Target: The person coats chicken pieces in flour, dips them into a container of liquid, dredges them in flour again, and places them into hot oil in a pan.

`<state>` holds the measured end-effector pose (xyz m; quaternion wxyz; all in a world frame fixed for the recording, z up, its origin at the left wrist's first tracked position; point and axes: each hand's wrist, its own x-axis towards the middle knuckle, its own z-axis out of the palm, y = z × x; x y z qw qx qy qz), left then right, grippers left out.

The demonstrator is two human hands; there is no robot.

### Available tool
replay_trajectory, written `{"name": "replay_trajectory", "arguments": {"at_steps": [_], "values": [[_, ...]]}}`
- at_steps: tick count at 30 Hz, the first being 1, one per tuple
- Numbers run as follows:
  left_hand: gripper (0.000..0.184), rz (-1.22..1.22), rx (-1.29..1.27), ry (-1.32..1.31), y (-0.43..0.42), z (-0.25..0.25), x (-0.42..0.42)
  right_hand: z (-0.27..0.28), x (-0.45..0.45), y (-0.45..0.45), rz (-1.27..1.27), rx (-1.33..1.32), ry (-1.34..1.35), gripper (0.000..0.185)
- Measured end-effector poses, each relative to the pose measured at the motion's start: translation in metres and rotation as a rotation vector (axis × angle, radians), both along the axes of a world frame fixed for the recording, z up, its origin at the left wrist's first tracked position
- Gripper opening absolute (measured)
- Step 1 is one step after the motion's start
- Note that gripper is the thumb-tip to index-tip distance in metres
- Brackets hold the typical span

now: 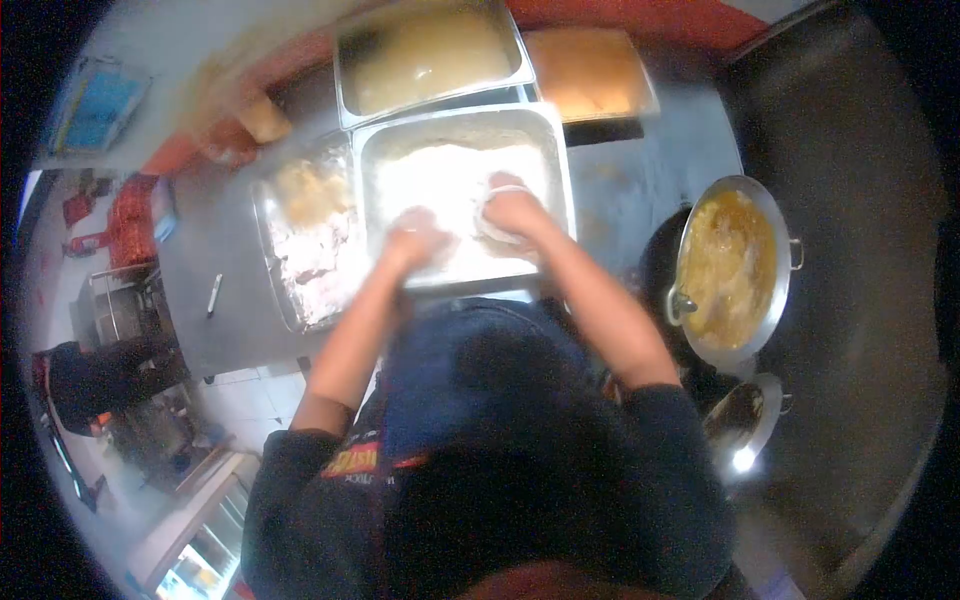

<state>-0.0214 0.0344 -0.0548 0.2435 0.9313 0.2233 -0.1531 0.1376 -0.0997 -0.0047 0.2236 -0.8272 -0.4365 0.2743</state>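
Note:
In front of me stands a deep metal pan [559,150] filled with bright white powder [425,180] that looks like flour. Both my hands are down in it. My left hand [418,238] is at the near left part of the powder, smeared by motion, its fingers partly buried. To its right, my right hand [512,208] is curled in the powder, with white coating around its fingers. Whatever it grips, if anything, cannot be made out. Left of the pan, a clear tray [290,318] holds pale, floured pieces [318,245].
Behind the pan is a metal container [342,95] of yellowish liquid, beside an orange-brown covered tub [590,70]. On the right, a wok [684,335] holds bubbling oil; a smaller pan [770,400] sits nearer. A marker [214,296] lies on the table's left. Another person [100,385] is at far left.

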Motion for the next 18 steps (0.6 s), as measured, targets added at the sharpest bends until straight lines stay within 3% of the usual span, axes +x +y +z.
{"name": "replay_trajectory", "arguments": {"at_steps": [1, 2, 4, 7, 9, 11, 13, 15, 18], "values": [[0.05, 0.003, 0.001, -0.003, 0.007, -0.002, -0.001, 0.019, 0.006, -0.005, 0.058, 0.094, 0.083, 0.031], [0.051, 0.113, -0.182, -0.019, 0.016, -0.008, -0.002, 0.027, 0.008, -0.01, 0.059, 0.094, 0.082, 0.031], [0.052, 0.218, -0.363, -0.032, 0.029, -0.023, -0.01, 0.035, 0.009, -0.018, -0.137, 0.143, 0.061, 0.03], [0.056, 0.154, -0.564, -0.215, 0.041, -0.049, -0.017, 0.007, 0.014, -0.021, -0.242, 0.065, 0.147, 0.033], [0.059, 0.06, -0.249, -0.113, 0.043, -0.066, -0.016, 0.002, 0.014, -0.021, -0.308, 0.028, 0.199, 0.035], [0.059, 0.015, -0.004, -0.108, 0.042, -0.082, -0.016, -0.01, 0.012, -0.02, -0.375, 0.025, 0.062, 0.036], [0.059, 0.0, 0.138, -0.136, 0.033, -0.07, -0.014, -0.019, 0.012, -0.019, -0.407, -0.001, 0.084, 0.037], [0.04, -0.186, 0.539, -0.18, 0.009, -0.012, 0.0, -0.021, 0.011, -0.019, -0.44, -0.027, 0.106, 0.038], [0.028, -0.259, 0.392, -0.338, 0.005, 0.0, 0.014, -0.02, 0.01, -0.021, -0.398, 0.016, 0.066, 0.041]]}}
